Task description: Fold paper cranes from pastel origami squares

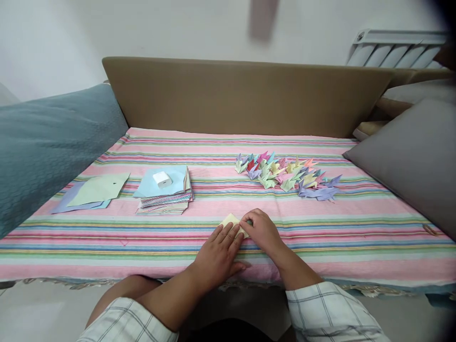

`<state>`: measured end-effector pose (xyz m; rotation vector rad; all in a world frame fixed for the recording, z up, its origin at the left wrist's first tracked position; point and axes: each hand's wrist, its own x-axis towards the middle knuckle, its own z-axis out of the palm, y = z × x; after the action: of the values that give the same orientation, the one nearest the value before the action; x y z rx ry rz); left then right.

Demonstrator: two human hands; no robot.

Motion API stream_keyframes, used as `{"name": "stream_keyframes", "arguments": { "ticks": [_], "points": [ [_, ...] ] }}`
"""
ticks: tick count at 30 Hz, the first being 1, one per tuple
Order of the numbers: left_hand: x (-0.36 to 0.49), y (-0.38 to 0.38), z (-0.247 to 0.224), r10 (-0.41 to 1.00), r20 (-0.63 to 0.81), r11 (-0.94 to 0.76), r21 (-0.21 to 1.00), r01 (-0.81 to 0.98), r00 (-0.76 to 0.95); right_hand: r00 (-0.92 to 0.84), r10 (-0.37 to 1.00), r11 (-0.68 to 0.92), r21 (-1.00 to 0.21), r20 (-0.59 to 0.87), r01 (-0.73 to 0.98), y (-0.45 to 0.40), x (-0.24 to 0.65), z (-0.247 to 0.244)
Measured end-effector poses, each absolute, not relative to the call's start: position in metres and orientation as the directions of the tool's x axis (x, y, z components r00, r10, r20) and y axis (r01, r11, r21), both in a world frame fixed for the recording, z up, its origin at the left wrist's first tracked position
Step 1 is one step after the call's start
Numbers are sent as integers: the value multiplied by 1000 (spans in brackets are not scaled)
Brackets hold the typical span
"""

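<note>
A small folded piece of pale yellow paper [231, 219] lies on the striped cloth near its front edge. My left hand [220, 251] rests flat on the paper's lower part, fingers stretched out and thumb apart. From the right, my right hand [261, 229] has its thumb and index finger pinched together at the paper's right edge. Both hands cover much of the paper, so its full shape is hidden.
Many-coloured folded paper cranes [285, 175] sit behind and to the right. A stack of square papers [164, 202] carries a white charger [162, 179]. Loose sheets [99, 190] lie farther left. Grey cushion [409, 156] at right, blue-grey cushion [60, 142] at left.
</note>
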<state>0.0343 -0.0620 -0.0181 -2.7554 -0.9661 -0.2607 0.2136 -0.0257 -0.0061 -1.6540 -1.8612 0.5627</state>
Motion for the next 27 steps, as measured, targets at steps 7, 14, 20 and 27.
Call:
{"name": "stream_keyframes", "arguments": {
  "ticks": [7, 14, 20, 27],
  "points": [
    [35, -62, -17, 594, 252, -768, -102, 632, 764, -99, 981, 193, -773, 168, 604, -28, 232, -6],
    [35, -63, -15, 591, 263, -776, -75, 627, 763, -205, 946, 323, -734, 250, 598, -42, 251, -11],
    [35, -63, -15, 591, 279, -773, -71, 630, 757, -189, 924, 363, -601, 334, 712, -43, 245, -15],
    [35, -63, -14, 588, 270, -781, -56, 623, 762, -246, 909, 396, -514, 336, 761, -45, 255, -14]
  ]
}}
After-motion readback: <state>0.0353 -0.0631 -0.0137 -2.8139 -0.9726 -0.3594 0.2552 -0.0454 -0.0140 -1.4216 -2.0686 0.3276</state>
